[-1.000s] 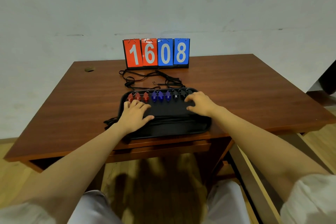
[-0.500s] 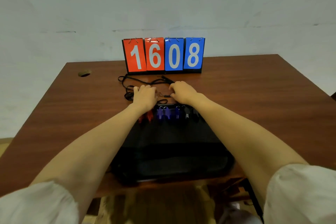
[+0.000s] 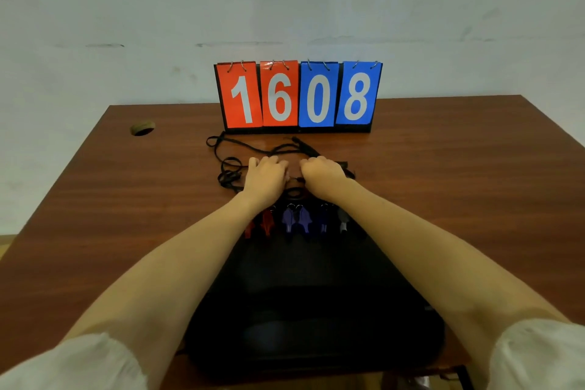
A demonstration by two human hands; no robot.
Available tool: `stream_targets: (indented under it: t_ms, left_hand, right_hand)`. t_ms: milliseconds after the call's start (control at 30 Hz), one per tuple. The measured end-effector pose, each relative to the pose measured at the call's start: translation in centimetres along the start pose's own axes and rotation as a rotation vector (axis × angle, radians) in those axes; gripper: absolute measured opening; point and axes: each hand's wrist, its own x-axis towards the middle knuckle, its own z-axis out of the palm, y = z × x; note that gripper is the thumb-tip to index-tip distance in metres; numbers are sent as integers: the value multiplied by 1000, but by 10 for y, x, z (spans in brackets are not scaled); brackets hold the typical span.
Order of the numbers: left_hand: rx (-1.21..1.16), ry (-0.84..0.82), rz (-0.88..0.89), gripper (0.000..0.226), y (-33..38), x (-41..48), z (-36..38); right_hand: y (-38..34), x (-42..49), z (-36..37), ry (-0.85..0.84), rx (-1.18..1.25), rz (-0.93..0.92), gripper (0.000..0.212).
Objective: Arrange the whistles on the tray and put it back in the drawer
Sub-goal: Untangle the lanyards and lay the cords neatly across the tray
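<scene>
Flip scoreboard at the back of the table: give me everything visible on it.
Tabletop flip scoreboard: four cards hung on small metal rings, two red reading 1 and 6, two blue reading 0 and 8, white digits, glossy, on a black frame and base. It stands upright facing the camera near the far edge of the brown wooden table, by the pale wall. Black lanyard cords lie just in front; contact unclear.

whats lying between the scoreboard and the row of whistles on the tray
A tangle of black lanyard cords lies there on the table, with the left hand and right hand both on it, as the head view shows.
</scene>
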Motion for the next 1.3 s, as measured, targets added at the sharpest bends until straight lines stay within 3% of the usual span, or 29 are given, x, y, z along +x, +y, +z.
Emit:
stream_targets:
  t_ms: [100, 167, 333, 500, 633, 867, 1167, 1300]
  left_hand:
    - [-88, 72, -51, 34, 1, -10, -8]
    - [-181, 124, -106, 33, 7, -17, -17]
    - [-697, 23, -106, 53, 34, -19, -56]
    - [-993, 174, -156, 21, 60, -16, -105]
    - [-894, 187, -189, 20, 54, -18, -128]
    - [-680, 362, -141, 28, 40, -32, -192]
    - [-250, 514, -66, 35, 12, -71, -261]
    - [-327, 442, -69, 37, 3, -92, -266]
  right_hand:
    - [-3, -5, -8, -9, 184, 106, 32]
    - [-2, -10, -23, 87, 329, 176, 29]
    - [2, -32, -78, 349, 606, 155, 15]
    - [6, -60, -131, 522, 732, 116, 11]
    - [27, -85, -178, 753, 814, 175, 9]
    - [53, -125, -234, 967, 771, 224, 12]
    - [56, -163, -250, 1034, 830, 252, 17]
    - [49, -174, -237, 963, 862, 265, 13]
